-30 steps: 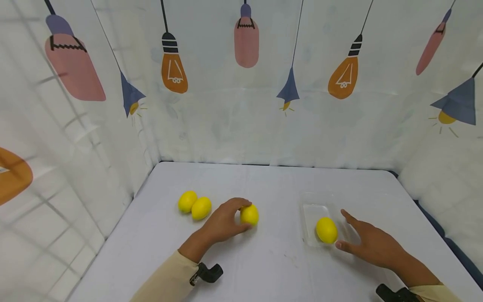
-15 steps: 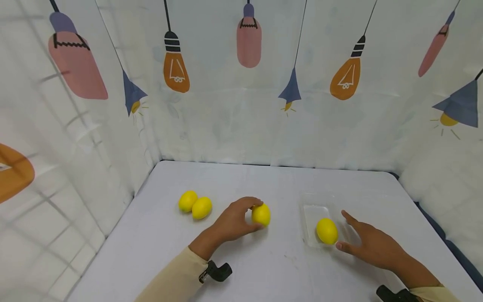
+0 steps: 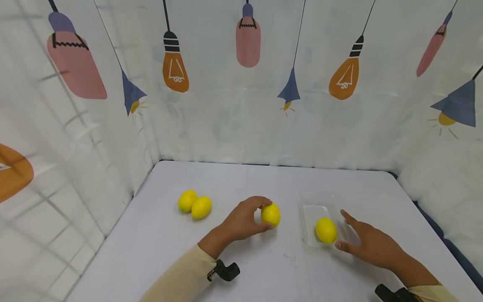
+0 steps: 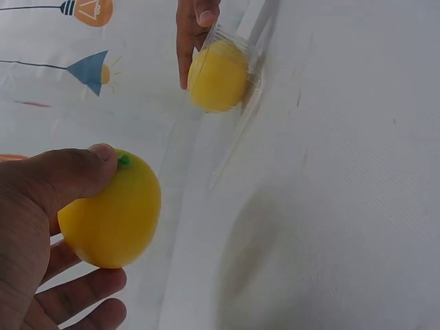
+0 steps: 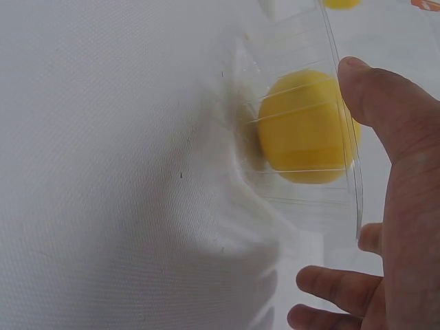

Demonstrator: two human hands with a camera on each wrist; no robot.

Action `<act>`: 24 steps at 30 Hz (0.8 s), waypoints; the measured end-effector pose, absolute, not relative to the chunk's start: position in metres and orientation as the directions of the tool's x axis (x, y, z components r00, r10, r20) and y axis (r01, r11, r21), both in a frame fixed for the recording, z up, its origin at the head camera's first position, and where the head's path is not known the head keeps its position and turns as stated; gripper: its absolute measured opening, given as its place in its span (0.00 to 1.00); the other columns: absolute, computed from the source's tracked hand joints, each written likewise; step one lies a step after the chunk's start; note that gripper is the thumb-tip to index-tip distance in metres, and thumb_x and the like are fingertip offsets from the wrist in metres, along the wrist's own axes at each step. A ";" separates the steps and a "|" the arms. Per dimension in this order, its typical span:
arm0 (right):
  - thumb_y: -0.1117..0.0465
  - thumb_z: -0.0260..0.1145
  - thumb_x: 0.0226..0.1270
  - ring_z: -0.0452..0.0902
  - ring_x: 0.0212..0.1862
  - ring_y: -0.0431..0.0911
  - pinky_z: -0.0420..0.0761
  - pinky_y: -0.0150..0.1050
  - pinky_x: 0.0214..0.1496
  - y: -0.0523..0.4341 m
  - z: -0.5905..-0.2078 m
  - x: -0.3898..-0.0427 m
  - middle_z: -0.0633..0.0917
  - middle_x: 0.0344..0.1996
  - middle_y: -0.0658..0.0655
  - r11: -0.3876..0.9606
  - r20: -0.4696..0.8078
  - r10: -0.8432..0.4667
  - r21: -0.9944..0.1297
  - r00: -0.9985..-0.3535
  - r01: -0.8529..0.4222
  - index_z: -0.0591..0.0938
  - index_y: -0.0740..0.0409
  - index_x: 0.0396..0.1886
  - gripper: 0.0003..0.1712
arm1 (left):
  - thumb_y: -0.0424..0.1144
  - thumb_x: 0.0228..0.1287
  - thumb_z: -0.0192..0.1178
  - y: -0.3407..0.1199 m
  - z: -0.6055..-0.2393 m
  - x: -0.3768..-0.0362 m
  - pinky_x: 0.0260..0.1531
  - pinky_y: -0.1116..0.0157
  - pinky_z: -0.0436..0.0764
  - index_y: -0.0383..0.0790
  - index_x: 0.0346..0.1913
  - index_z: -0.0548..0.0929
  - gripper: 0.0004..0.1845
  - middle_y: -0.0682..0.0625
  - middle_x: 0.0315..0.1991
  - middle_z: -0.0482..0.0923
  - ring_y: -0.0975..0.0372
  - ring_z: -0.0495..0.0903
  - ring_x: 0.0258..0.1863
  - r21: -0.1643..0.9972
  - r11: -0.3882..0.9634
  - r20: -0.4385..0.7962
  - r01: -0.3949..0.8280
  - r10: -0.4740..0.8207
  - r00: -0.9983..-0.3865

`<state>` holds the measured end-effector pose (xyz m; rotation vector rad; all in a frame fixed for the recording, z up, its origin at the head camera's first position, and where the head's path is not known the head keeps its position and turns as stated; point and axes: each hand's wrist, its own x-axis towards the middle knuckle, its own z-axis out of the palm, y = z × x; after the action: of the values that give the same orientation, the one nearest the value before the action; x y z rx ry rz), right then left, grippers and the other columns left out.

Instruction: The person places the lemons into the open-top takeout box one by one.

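Observation:
My left hand [image 3: 243, 220] pinches a yellow lemon [image 3: 271, 214] between thumb and fingers. A green stem spot shows on that lemon in the left wrist view, and its shadow falls on the cloth apart from it. Right of it lies a clear plastic tray [image 3: 311, 207] with one lemon [image 3: 326, 230] at its near end. Beside the tray's right side, my right hand [image 3: 373, 247] has its thumb and fingers spread apart. The right wrist view shows the thumb [image 5: 364, 82] right at the tray's rim [image 5: 357, 199], the other fingers loosely extended.
Two more lemons, one behind [image 3: 187, 201] and one in front [image 3: 201, 207], sit together on the left of the white-covered table [image 3: 241, 180]. Pale curtains [image 3: 226, 117] printed with lamps hang close behind the table and along its sides.
My left hand has carried its lemon to the right, toward the tray. The right hand, the tray and the other lemons have stayed in place.

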<state>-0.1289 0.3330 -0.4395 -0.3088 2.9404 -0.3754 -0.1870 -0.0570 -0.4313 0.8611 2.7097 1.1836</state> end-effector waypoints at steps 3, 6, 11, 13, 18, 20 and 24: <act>0.20 0.58 0.61 0.72 0.64 0.73 0.77 0.71 0.53 0.333 -0.440 -0.129 0.73 0.67 0.75 0.949 -0.137 -0.219 -0.261 -0.966 -0.178 0.54 0.58 0.83 0.64 | 0.45 0.59 0.77 -0.053 -0.432 -0.188 0.59 0.60 0.77 0.47 0.66 0.78 0.32 0.57 0.63 0.76 0.59 0.77 0.56 0.697 0.544 0.162 0.467 0.515 -0.842; 0.20 0.58 0.61 0.71 0.64 0.73 0.76 0.71 0.53 0.333 -0.440 -0.129 0.73 0.67 0.75 0.950 -0.145 -0.215 -0.261 -0.966 -0.172 0.54 0.58 0.83 0.65 | 0.46 0.59 0.77 -0.049 -0.432 -0.187 0.59 0.60 0.78 0.47 0.66 0.78 0.32 0.58 0.63 0.76 0.59 0.78 0.56 0.700 0.540 0.162 0.467 0.517 -0.841; 0.19 0.58 0.60 0.72 0.63 0.73 0.77 0.71 0.52 0.333 -0.440 -0.130 0.73 0.67 0.75 0.951 -0.148 -0.214 -0.257 -0.966 -0.172 0.55 0.58 0.83 0.65 | 0.46 0.59 0.77 -0.041 -0.432 -0.187 0.60 0.60 0.77 0.47 0.66 0.78 0.32 0.58 0.63 0.76 0.60 0.77 0.56 0.701 0.529 0.177 0.478 0.519 -0.836; 0.19 0.58 0.60 0.72 0.63 0.73 0.77 0.71 0.52 0.333 -0.440 -0.130 0.73 0.67 0.74 0.952 -0.148 -0.213 -0.254 -0.966 -0.171 0.55 0.58 0.83 0.65 | 0.46 0.59 0.77 -0.037 -0.431 -0.186 0.60 0.60 0.77 0.47 0.65 0.78 0.32 0.58 0.63 0.76 0.62 0.77 0.56 0.702 0.524 0.185 0.483 0.521 -0.833; 0.19 0.58 0.60 0.72 0.63 0.73 0.77 0.71 0.52 0.332 -0.439 -0.130 0.73 0.67 0.75 0.952 -0.153 -0.209 -0.257 -0.966 -0.166 0.54 0.58 0.83 0.66 | 0.46 0.59 0.77 -0.027 -0.430 -0.185 0.61 0.63 0.76 0.47 0.65 0.78 0.31 0.59 0.63 0.76 0.65 0.76 0.56 0.695 0.514 0.198 0.503 0.535 -0.821; 0.19 0.58 0.59 0.72 0.63 0.73 0.77 0.72 0.52 0.332 -0.438 -0.130 0.73 0.67 0.75 0.952 -0.158 -0.208 -0.260 -0.965 -0.163 0.55 0.59 0.82 0.66 | 0.46 0.59 0.77 -0.024 -0.429 -0.184 0.61 0.64 0.76 0.47 0.65 0.79 0.31 0.59 0.62 0.77 0.66 0.76 0.56 0.693 0.509 0.202 0.510 0.543 -0.815; 0.18 0.58 0.59 0.71 0.64 0.73 0.77 0.72 0.52 0.330 -0.437 -0.130 0.73 0.67 0.75 0.954 -0.170 -0.202 -0.257 -0.964 -0.154 0.55 0.59 0.82 0.66 | 0.46 0.59 0.77 -0.017 -0.428 -0.183 0.62 0.65 0.75 0.47 0.65 0.79 0.31 0.59 0.62 0.77 0.66 0.76 0.57 0.687 0.501 0.211 0.527 0.556 -0.804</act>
<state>-0.1298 0.3304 -0.4372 -0.2683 2.9112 -0.3607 -0.1825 -0.0171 -0.4277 0.9701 2.6884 1.2100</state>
